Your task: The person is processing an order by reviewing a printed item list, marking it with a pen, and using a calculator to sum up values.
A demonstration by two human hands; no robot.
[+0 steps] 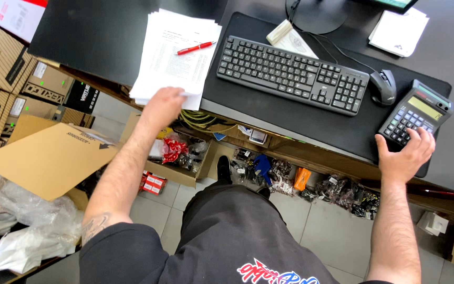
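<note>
My left hand (163, 106) rests on the near edge of a stack of printed white papers (177, 50) that overhangs the black desk's front edge; its fingers seem to pinch the bottom sheets. A red pen (195, 48) lies on top of the stack. My right hand (404, 153) lies on the lower part of a dark desk calculator (419, 108) with fingers spread over its keys. Between the hands sits a black keyboard (292, 74) on a black desk mat (285, 113), with a dark mouse (383, 87) beside it.
A monitor stand (316, 16) and a white notepad (399, 31) are at the back of the desk. Below the desk are open cardboard boxes (182, 173) with small parts, bagged items on the tiled floor (337, 189), stacked cartons (1, 58), a cardboard flap (48, 158), and plastic wrap (22, 221).
</note>
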